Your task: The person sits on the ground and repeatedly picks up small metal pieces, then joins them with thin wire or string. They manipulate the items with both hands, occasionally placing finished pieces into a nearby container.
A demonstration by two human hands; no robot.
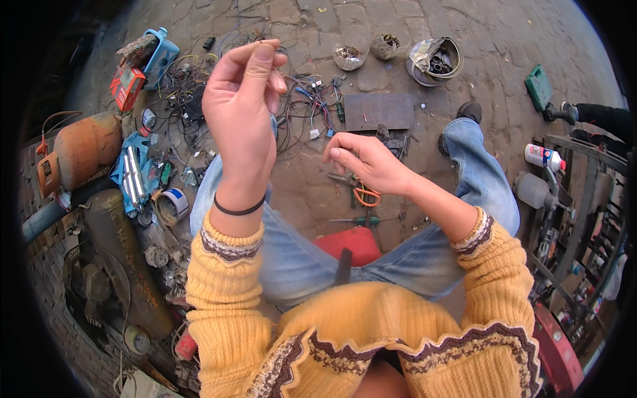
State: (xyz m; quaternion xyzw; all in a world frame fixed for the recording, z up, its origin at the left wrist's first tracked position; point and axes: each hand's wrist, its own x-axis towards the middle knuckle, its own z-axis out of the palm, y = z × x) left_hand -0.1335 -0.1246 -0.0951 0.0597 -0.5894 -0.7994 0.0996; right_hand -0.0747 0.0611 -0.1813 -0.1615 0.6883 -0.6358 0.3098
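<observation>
My left hand [242, 99] is raised over the tangle of wires [186, 93], its thumb pressed to the index finger. Anything in that pinch is too small to make out. My right hand [368, 162] hovers lower, between my knees, fingers curled and thumb against them; what they hold, if anything, is hidden. Just under it shows a pair of orange-handled scissors or cutters [366, 194], and I cannot tell whether the hand touches them. Beyond the right hand lies a flat dark metal plate [378, 111], with loose wire connectors [315, 99] to its left.
Two bowls of small scrap [350, 57] [386, 46] and a metal tin of dark parts [434, 63] stand on the paving. An orange gas cylinder [89, 147] is at left, a metal rack [574, 192] at right. A green-handled screwdriver [361, 219] lies before the red seat [352, 245].
</observation>
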